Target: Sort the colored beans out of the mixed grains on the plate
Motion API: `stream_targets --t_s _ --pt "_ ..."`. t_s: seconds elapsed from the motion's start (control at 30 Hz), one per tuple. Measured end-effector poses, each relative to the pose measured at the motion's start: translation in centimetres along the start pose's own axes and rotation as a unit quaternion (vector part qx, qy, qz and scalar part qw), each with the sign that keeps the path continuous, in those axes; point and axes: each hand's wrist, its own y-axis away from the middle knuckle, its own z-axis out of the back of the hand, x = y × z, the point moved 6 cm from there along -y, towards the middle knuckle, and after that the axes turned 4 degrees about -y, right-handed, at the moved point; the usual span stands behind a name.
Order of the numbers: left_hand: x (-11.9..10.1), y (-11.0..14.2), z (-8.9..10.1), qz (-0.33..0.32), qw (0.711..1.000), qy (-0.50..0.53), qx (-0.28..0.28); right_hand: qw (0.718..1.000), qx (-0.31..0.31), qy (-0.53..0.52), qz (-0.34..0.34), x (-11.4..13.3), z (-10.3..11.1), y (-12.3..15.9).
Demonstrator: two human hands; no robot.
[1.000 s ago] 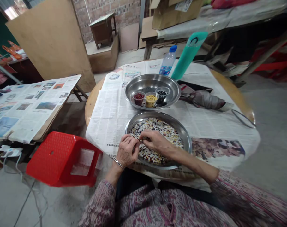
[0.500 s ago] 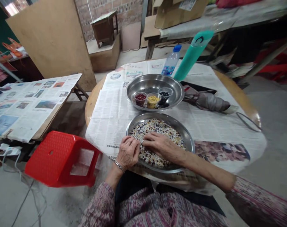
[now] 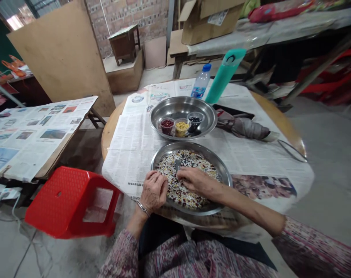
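The near tray point(image 3: 225, 174) is the landmark here: a round steel tray at the front edge of the counter point(image 3: 282, 119), filled with a flat layer of mixed beans point(image 3: 192, 164). The right hand point(image 3: 196, 180) lies inside this tray, on its front half, palm down. Its fingers point(image 3: 182, 174) point toward the left side of the tray and are held close together, touching the beans. I cannot tell if a bean is pinched between them. The left hand point(image 3: 154, 190) rests on the left front rim of the tray, loosely curled, and I cannot see if it holds something.

The beans spread from the right hand mostly away from the person, toward the far rim, so the right hand is the nearer one to most of them. The layer is round and has no long axis; a single bean is too small to show which way it points.

Behind the near tray stands the far tray point(image 3: 204, 110), just apart from it. It holds three small cups in a row from left to right: red point(image 3: 167, 124), yellow point(image 3: 181, 126) and black point(image 3: 195, 119).
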Motion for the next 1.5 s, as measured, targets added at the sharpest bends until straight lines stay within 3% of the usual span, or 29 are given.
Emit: stream_targets --t_s 0.23,0.37,0.5,0.7,0.87,0.97,1.1,1.2,1.3,1.4,1.5 --pt "-0.1 0.0 0.0 0.001 1.000 0.004 0.000 0.996 0.051 -0.018 0.068 1.4 1.3 4.5" --pt "0.0 0.0 0.0 -0.001 1.000 0.004 -0.003 0.997 0.036 0.048 0.054 0.2 1.0 5.2" --pt "0.0 0.0 -0.1 -0.001 1.000 0.006 0.000 0.995 -0.033 0.099 0.010 -2.1 1.4 3.6" --pt "0.1 0.0 -0.1 -0.002 1.000 0.004 0.002 0.992 -0.116 0.057 -0.009 -3.1 2.2 0.5" --pt "0.0 0.0 -0.1 0.001 1.000 0.004 0.005 0.998 -0.038 0.033 0.030 -1.1 1.1 1.0" --pt "0.0 0.0 -0.1 0.002 1.000 0.002 0.007 0.999 0.007 0.038 0.017 -0.5 0.2 1.5" --pt "0.1 0.1 -0.2 0.000 1.000 0.001 0.009 0.999 -0.017 0.048 -0.006 -0.6 0.3 0.6" --pt "0.1 0.1 -0.3 -0.001 1.000 -0.002 0.005 0.999 -0.047 0.000 -0.010 -0.1 0.8 -0.7" --pt "0.2 0.1 -0.2 -0.008 1.000 -0.003 -0.009 0.997 -0.043 -0.043 0.041 1.7 0.7 -2.2" --pt "0.2 0.1 -0.1 -0.013 1.000 -0.004 -0.017 0.993 -0.014 0.014 0.116 3.3 0.4 -3.6" --pt "0.3 0.1 -0.2 -0.006 1.000 0.002 -0.011 0.987 -0.024 0.113 0.113 2.3 1.1 -4.5"
